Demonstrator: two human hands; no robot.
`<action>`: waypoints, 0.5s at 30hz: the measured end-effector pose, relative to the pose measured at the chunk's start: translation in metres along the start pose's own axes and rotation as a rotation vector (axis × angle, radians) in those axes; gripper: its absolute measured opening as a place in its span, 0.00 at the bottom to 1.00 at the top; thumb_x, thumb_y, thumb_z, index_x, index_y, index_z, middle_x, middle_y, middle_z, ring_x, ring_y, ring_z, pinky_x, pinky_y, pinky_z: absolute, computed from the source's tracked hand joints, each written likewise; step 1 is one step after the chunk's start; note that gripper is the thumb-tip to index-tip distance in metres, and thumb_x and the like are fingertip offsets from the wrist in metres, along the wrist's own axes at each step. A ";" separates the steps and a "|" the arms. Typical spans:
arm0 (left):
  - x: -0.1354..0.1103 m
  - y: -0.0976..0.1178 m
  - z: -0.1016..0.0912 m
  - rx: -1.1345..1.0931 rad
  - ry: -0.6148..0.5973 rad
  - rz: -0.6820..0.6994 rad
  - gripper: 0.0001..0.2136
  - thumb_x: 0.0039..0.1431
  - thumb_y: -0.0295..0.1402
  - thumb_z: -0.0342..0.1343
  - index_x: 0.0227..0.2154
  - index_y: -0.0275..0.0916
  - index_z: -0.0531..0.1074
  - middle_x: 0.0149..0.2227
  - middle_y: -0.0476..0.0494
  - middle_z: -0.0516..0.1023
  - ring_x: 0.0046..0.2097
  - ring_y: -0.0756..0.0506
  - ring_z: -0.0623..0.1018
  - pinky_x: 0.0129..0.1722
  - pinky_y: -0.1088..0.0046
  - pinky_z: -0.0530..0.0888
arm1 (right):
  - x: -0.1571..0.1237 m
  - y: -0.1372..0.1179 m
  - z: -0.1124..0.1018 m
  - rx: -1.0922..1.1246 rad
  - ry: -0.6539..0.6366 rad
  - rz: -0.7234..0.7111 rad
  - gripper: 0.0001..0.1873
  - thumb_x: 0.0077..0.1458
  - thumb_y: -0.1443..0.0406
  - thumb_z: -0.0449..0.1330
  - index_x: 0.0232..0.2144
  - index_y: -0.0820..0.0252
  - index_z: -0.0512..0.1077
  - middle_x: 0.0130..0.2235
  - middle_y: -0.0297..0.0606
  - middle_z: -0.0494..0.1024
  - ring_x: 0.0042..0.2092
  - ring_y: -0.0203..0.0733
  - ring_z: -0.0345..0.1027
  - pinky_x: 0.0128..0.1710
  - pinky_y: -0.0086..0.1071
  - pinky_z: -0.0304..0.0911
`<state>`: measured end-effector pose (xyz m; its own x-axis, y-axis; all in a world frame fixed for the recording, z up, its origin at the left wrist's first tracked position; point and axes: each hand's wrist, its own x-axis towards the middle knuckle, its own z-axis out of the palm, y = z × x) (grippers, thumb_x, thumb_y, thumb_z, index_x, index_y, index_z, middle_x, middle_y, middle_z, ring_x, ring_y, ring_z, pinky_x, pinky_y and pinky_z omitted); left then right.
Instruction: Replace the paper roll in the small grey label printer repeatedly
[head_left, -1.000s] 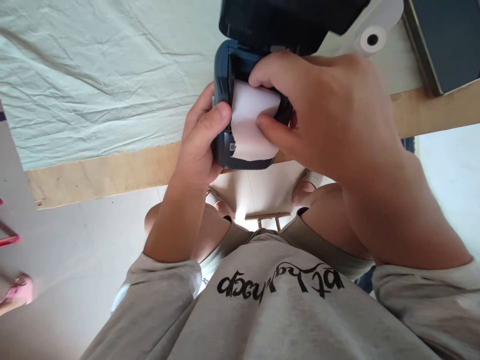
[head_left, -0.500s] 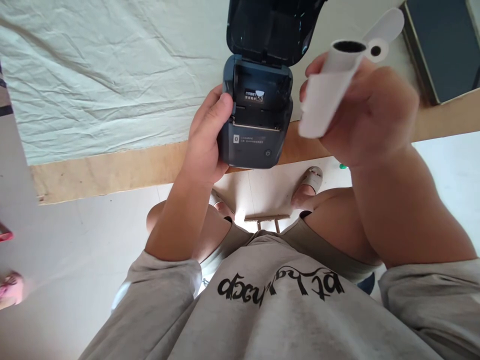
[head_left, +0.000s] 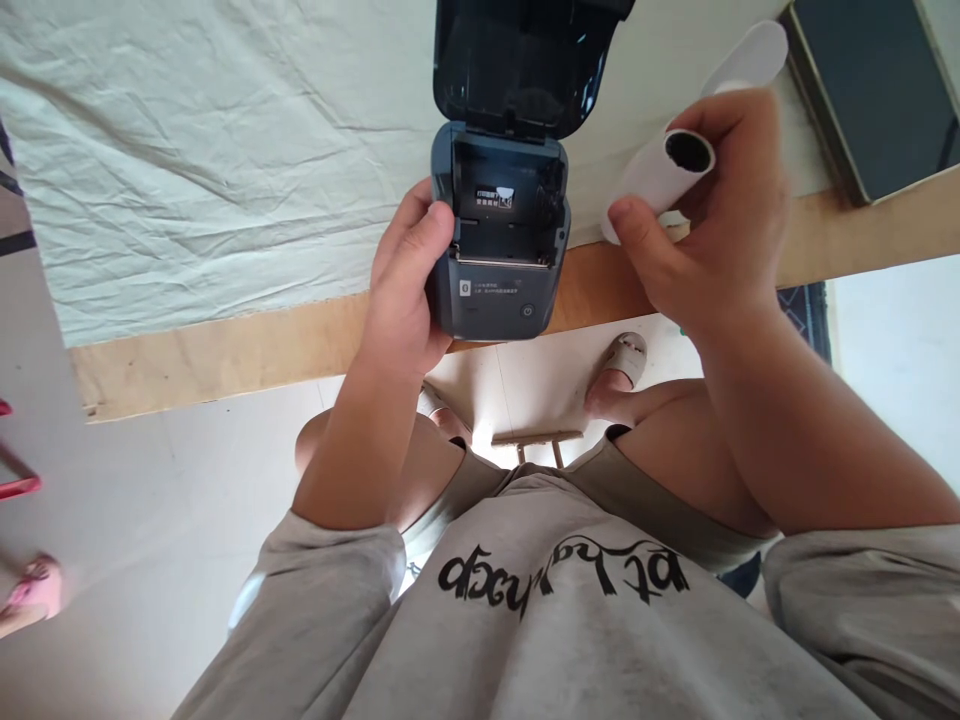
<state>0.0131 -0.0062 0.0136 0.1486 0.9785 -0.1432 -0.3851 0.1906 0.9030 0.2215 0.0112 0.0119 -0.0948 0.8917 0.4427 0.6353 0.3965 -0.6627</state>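
Observation:
My left hand [head_left: 405, 285] is wrapped round the side of a dark blue portable label printer [head_left: 491, 300], thumb on its edge. The printer's black lid [head_left: 517, 75] is swung up, baring a hollow compartment with a small printed sticker [head_left: 495, 196] inside. To the right, my right hand [head_left: 727, 225] grips a white label roll [head_left: 652, 180], its thumb near the lower end. The roll's dark hollow core faces me, and the roll is apart from the printer. A white rounded strip [head_left: 750, 55] shows beyond the right hand; whether it joins the roll is hidden.
A pale wrinkled cloth [head_left: 225, 170] covers the table, with a bare wooden edge [head_left: 217, 365] toward me. A dark flat device [head_left: 877, 90] lies at the upper right. At the far left, another person's foot in a pink shoe [head_left: 37, 585] is on the floor.
The right hand has turned the label roll, so its core now faces more toward me and the thumb shows on it. The printer sits slightly farther left in view.

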 end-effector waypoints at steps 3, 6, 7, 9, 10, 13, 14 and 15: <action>0.001 -0.002 -0.002 0.017 0.011 0.015 0.13 0.58 0.45 0.48 0.41 0.45 0.68 0.43 0.44 0.75 0.46 0.40 0.77 0.42 0.60 0.75 | -0.002 0.003 0.001 -0.036 -0.071 0.020 0.25 0.45 0.67 0.60 0.46 0.50 0.59 0.36 0.31 0.70 0.33 0.32 0.61 0.32 0.29 0.59; 0.002 -0.005 -0.002 0.016 0.018 0.041 0.13 0.58 0.45 0.48 0.41 0.44 0.68 0.43 0.45 0.74 0.48 0.39 0.77 0.45 0.59 0.75 | -0.004 0.005 0.001 -0.175 -0.202 0.054 0.32 0.43 0.66 0.63 0.50 0.47 0.56 0.38 0.29 0.74 0.34 0.35 0.67 0.35 0.32 0.63; 0.002 -0.005 -0.003 0.010 0.019 0.049 0.13 0.58 0.45 0.48 0.40 0.44 0.68 0.43 0.45 0.74 0.49 0.39 0.76 0.46 0.59 0.74 | -0.004 0.005 0.001 -0.211 -0.231 0.074 0.32 0.42 0.65 0.63 0.50 0.47 0.56 0.38 0.29 0.75 0.34 0.36 0.68 0.36 0.33 0.63; 0.002 -0.006 -0.003 -0.005 0.015 0.054 0.13 0.58 0.44 0.49 0.40 0.43 0.68 0.44 0.45 0.74 0.50 0.39 0.76 0.47 0.58 0.74 | -0.004 0.003 -0.001 -0.244 -0.267 0.104 0.32 0.43 0.64 0.63 0.50 0.47 0.56 0.39 0.30 0.76 0.36 0.38 0.70 0.37 0.35 0.65; 0.002 -0.006 -0.002 -0.011 0.012 0.054 0.13 0.58 0.44 0.49 0.41 0.43 0.68 0.44 0.45 0.74 0.50 0.39 0.76 0.47 0.58 0.74 | -0.005 0.002 -0.002 -0.237 -0.274 0.097 0.32 0.44 0.64 0.63 0.50 0.47 0.56 0.41 0.31 0.76 0.38 0.40 0.70 0.38 0.36 0.65; 0.002 -0.005 -0.001 -0.010 0.024 0.042 0.13 0.58 0.44 0.49 0.41 0.44 0.68 0.43 0.44 0.74 0.46 0.39 0.77 0.43 0.60 0.75 | -0.005 -0.005 -0.007 -0.131 -0.228 0.003 0.30 0.45 0.63 0.62 0.50 0.48 0.58 0.49 0.34 0.73 0.46 0.42 0.70 0.42 0.37 0.65; 0.001 -0.004 0.000 -0.009 0.031 0.039 0.13 0.57 0.45 0.49 0.40 0.44 0.68 0.42 0.44 0.75 0.45 0.39 0.78 0.41 0.60 0.75 | -0.005 -0.007 -0.010 -0.074 -0.189 -0.039 0.28 0.45 0.63 0.61 0.49 0.50 0.60 0.49 0.35 0.73 0.47 0.43 0.70 0.42 0.37 0.65; 0.001 -0.004 0.001 -0.009 0.039 0.037 0.13 0.57 0.45 0.50 0.40 0.44 0.69 0.41 0.43 0.75 0.43 0.40 0.78 0.38 0.61 0.74 | -0.004 -0.008 -0.012 -0.018 -0.140 -0.074 0.25 0.46 0.63 0.60 0.48 0.51 0.62 0.48 0.36 0.73 0.47 0.42 0.70 0.41 0.37 0.65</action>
<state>0.0153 -0.0057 0.0103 0.0992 0.9871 -0.1259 -0.3979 0.1553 0.9042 0.2262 0.0020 0.0223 -0.2470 0.8822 0.4010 0.6360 0.4598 -0.6198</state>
